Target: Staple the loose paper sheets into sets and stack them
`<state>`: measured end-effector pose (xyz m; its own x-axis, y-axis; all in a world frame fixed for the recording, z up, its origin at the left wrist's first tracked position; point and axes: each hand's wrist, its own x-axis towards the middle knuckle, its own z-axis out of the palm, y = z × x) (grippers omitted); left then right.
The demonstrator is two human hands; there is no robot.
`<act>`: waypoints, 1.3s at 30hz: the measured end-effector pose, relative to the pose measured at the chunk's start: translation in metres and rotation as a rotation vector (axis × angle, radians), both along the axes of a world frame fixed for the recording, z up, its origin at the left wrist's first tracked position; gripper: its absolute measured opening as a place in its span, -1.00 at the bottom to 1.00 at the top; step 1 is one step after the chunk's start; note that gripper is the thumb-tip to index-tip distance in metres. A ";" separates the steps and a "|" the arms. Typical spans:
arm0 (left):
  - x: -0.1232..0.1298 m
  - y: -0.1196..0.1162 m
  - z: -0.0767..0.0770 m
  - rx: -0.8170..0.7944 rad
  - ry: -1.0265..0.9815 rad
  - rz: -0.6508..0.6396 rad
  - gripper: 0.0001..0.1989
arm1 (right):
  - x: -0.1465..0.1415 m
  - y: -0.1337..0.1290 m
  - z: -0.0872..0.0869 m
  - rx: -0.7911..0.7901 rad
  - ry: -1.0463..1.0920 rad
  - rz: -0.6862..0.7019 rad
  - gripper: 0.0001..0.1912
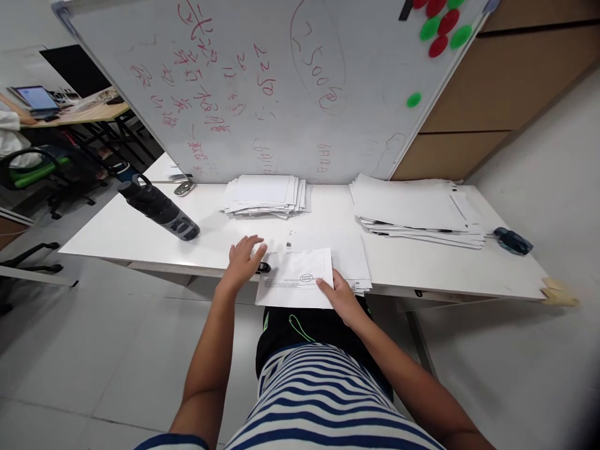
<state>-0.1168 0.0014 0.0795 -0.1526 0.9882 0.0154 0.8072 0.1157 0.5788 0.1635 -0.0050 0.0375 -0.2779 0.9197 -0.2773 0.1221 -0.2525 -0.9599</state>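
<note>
My right hand point(342, 297) grips the right edge of a white paper sheet point(295, 278) with a small oval stamp and printed lines, thumb on top. The sheet hangs partly over the table's front edge. My left hand point(244, 259) is just left of the sheet, fingers spread, holding nothing. A small black object point(264, 267) shows between that hand and the sheet. Under and behind the held sheet lies another set of white papers point(351, 253). Farther back on the table is a stack of papers point(262, 194), with a larger stack point(412, 206) to the right.
A black bottle point(162, 211) stands on the white table point(107, 231) at the left. A stapler-like dark object point(512, 240) lies at the right end. Behind rises a whiteboard point(281, 81) with red writing and magnets. At the far left, a person's arm point(16, 112) is near a laptop.
</note>
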 end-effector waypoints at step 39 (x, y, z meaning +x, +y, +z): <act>-0.012 0.034 -0.062 0.202 0.431 0.397 -0.49 | 0.052 0.001 0.002 -0.012 0.001 -0.094 -0.58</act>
